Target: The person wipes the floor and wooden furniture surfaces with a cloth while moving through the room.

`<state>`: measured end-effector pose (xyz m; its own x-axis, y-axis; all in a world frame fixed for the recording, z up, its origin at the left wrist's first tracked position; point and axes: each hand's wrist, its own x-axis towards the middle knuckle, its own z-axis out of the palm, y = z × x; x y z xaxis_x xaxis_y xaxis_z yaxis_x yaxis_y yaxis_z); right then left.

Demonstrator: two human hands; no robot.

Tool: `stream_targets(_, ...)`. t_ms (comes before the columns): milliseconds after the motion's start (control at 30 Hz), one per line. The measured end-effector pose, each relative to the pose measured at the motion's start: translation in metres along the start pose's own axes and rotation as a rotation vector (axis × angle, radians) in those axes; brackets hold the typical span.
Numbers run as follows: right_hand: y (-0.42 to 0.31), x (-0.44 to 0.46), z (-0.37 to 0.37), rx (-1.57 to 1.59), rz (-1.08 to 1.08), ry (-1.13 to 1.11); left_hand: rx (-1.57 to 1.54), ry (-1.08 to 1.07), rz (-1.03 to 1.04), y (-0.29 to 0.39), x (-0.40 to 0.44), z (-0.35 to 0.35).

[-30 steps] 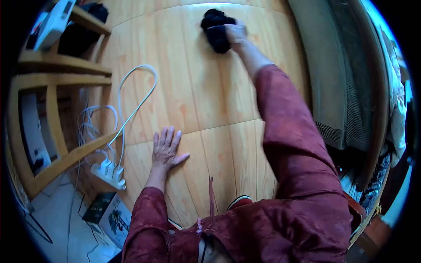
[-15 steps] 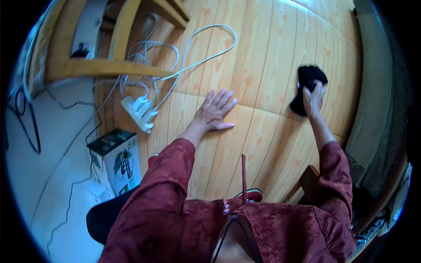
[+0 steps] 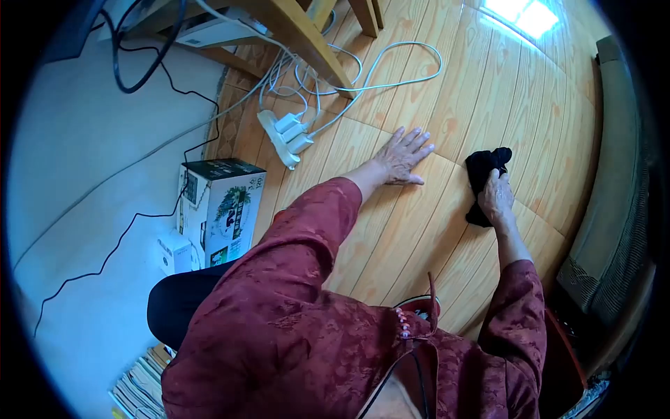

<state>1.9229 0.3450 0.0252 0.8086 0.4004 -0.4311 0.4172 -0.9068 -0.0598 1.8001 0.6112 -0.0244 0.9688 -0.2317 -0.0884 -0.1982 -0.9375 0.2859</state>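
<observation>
My right hand is closed on a black cloth, which lies bunched on the wood-patterned floor. The cloth sticks out beyond my fingers and on their left side. To the left, my left hand rests palm down on the same floor, fingers spread, holding nothing. A white power strip with several white plugs lies left of my left hand, and a looped white cable runs just beyond it.
Wooden furniture legs stand at the upper left over tangled cables. A printed box and a small white box sit by the pale wall. A grey-green padded seat lines the right side. Papers are stacked lower left.
The view has shifted left. My right hand has drawn the black cloth back from far out on the floor, closer to my body. My left hand stays flat on the floor.
</observation>
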Motion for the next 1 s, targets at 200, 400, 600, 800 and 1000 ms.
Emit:
stream_targets(200, -0.005, -0.006, -0.001, 0.002, 0.041, 0.054, 0.13, 0.247, -0.09, -0.035, -0.047, -0.046)
stream_targets(400, -0.011, -0.004, -0.002, -0.005, 0.115, 0.017, 0.209, 0.066, -0.548, -0.097, -0.085, -0.054)
stream_targets(600, -0.012, -0.002, -0.001, 0.002, 0.141, 0.027, 0.326, -0.153, -0.495, -0.122, -0.098, -0.05)
stream_targets(800, -0.016, -0.005, -0.004, -0.018, 0.15, 0.022, 0.477, -0.377, -0.389, -0.124, -0.146, -0.065)
stream_targets(1000, -0.009, -0.001, 0.008, -0.01, 0.13, 0.07, 0.524, -0.647, -0.347, -0.119, -0.147, -0.068)
